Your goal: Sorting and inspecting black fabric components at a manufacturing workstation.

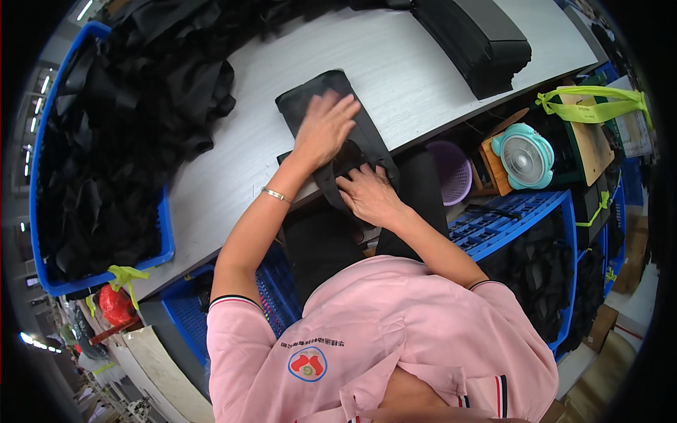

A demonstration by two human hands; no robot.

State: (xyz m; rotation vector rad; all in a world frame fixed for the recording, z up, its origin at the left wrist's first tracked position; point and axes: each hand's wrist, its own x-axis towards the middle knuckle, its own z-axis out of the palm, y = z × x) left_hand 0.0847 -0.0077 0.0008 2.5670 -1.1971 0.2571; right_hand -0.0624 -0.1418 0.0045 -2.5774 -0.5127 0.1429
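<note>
Left hand (326, 132) open over black, rectangular fabric piece (367, 141); right hand (371, 197) grip unclear; uneven pressure could crease fabric.

A pale counter (395, 77) with light grain and a dark near edge crosses the room. Beyond its left end, bright tube lights (27, 338) shine in rows. Off the near edge, toward the right corner, a turquoise fan (523, 156) stands; cardboard boxes (601, 328) and pale floor (631, 314) lie farther right.
</note>
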